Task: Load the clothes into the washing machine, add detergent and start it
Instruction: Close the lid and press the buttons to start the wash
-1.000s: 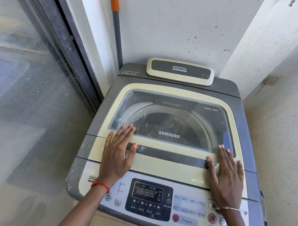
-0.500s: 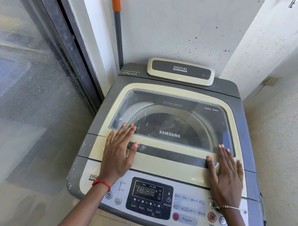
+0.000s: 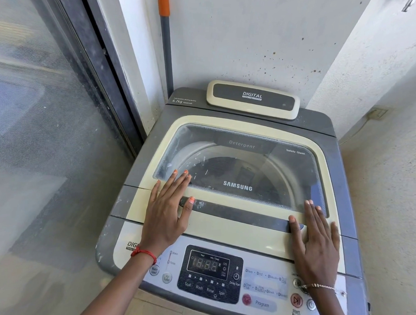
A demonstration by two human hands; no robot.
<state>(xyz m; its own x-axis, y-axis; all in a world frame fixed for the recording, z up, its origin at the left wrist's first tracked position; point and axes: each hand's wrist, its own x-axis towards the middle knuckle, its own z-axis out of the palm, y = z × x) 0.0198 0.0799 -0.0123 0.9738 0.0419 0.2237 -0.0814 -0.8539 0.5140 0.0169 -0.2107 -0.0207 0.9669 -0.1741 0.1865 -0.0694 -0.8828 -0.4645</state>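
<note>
A grey and cream top-loading washing machine (image 3: 141,155) fills the view, its glass lid (image 3: 249,168) closed. Dark clothes (image 3: 246,175) show dimly in the drum through the glass. My left hand (image 3: 166,214) lies flat on the lid's front left, fingers straight, thumb at the dark handle strip (image 3: 238,215). On the lid's front right my right hand (image 3: 317,241) rests flat too, its thumb on the same strip. The control panel (image 3: 212,273) with a lit display sits below my wrists. No detergent container is in view.
A glass sliding door (image 3: 38,128) stands close on the left. A grey pole with an orange grip (image 3: 165,38) leans in the corner behind the machine. White walls close in at the back and right.
</note>
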